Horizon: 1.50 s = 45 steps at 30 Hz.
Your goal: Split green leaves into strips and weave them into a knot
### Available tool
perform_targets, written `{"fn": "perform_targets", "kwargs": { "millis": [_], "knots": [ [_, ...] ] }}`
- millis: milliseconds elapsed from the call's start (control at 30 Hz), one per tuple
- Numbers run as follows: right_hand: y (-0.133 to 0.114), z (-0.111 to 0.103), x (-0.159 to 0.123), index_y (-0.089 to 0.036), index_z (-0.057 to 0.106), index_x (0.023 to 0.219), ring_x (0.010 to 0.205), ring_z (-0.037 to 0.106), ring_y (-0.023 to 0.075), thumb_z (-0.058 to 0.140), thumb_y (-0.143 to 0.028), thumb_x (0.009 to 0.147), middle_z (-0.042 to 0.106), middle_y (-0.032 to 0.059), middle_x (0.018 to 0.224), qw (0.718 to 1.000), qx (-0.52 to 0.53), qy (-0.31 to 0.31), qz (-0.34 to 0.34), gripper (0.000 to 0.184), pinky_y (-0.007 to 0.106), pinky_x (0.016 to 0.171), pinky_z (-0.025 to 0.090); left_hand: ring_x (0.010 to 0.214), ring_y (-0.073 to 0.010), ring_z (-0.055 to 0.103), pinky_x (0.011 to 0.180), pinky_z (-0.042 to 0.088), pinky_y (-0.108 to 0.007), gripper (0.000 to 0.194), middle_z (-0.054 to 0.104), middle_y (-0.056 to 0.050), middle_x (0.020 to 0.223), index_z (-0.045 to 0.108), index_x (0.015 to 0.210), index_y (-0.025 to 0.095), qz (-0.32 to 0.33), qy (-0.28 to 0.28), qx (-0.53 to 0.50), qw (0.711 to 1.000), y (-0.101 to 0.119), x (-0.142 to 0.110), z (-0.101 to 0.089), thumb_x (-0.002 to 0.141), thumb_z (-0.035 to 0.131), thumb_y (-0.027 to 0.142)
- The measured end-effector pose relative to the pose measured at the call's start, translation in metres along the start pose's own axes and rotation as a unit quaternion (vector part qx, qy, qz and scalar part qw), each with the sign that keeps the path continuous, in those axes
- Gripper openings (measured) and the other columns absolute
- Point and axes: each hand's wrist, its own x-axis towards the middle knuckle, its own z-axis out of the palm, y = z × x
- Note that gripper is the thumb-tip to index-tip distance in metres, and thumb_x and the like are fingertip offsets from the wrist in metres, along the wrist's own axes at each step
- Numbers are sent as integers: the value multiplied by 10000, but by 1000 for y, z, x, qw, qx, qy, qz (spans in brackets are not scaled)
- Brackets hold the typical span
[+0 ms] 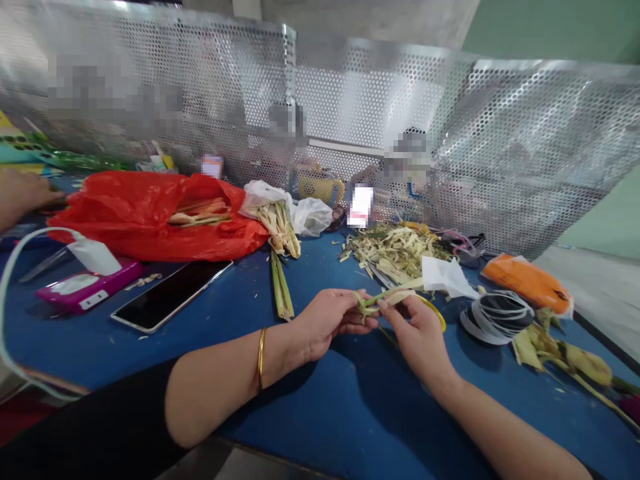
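My left hand [327, 323], with a gold bangle on the wrist, pinches a looped pale-green leaf strip [367, 307] between its fingers. My right hand [420, 330] pinches the same strip from the other side, close to the left fingertips. One end of the strip stretches up and right past my right hand. Behind the right hand shows a yellow loop [439, 315], partly hidden, and a thin grey blade [384, 279] beyond the fingers. A bundle of cut green stalks [281, 287] lies left of my hands on the blue table [320, 407].
A shredded leaf heap [395, 250] lies beyond my hands. Right are a coil of white strip [497, 317] and an orange packet [527, 280]. Left are a phone [173, 293], purple power strip [90, 287] and red bag [115, 207]. Another person's hand [25, 193] reaches in. Perforated metal screens [360, 93] stand behind.
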Motion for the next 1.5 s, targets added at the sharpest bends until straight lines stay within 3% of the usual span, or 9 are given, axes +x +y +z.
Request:
{"fn": "perform_targets", "kwargs": {
  "millis": [133,233,633,800,900,1000,1167,1367,1500],
  "knots": [
    [1,6,1,-164,597,775,617,598,168,676,-449,697,653,26,666,967,176,-51,178,307,286,605,471,582,-115,665,535,520,-169,150,700,-91,733,624,841,106,12,13,22,1000,0,0,0,863,541,228],
    [-3,8,0,-162,581,741,492,574,129,718,-461,637,620,-10,585,943,224,-58,239,345,251,510,440,569,-122,665,520,521,-174,110,696,-77,696,585,778,127,6,20,28,999,-1,1,-1,835,583,221],
    [-4,6,1,-166,536,676,474,580,122,725,-419,652,597,-26,538,934,265,-44,236,317,231,490,419,669,-148,675,721,540,-253,176,686,-76,765,664,851,94,43,-49,42,997,0,1,-3,675,659,90],
    [-2,9,-1,-162,544,726,505,599,119,667,-445,718,633,-2,651,942,222,-97,232,309,232,504,429,574,-100,613,611,515,-228,164,653,-44,723,648,769,105,65,51,45,996,-2,3,-3,633,737,131],
    [0,8,-6,-183,509,783,511,598,119,563,-400,818,634,1,716,967,127,-138,172,227,239,502,431,550,-84,584,581,491,-213,171,635,-19,688,638,759,115,84,108,26,990,1,7,-5,616,732,112],
    [-1,4,-11,-205,529,942,647,623,149,471,-277,888,641,14,788,988,-26,-151,5,107,268,603,463,555,-91,573,540,464,-205,171,634,-20,675,636,751,114,107,128,39,985,2,11,-8,605,724,116],
    [-8,-4,-13,-228,578,1097,905,623,156,371,-134,919,661,54,992,952,-96,-227,-182,288,265,775,478,602,-124,608,537,476,-219,221,659,-35,692,624,828,116,116,113,61,985,0,11,-8,620,700,111],
    [-12,-10,-5,-228,654,940,837,613,179,484,-174,892,670,50,892,947,-162,-121,-249,185,307,770,462,456,-86,547,475,440,-196,181,611,17,550,602,775,126,113,97,107,983,-1,3,-3,626,696,87],
    [-6,-13,4,-206,649,801,869,596,197,532,-262,877,652,59,882,978,-101,-74,-167,151,324,787,453,454,-96,563,496,464,-217,100,606,10,535,633,736,129,93,65,135,984,-1,0,-2,655,667,82]
  ]
}}
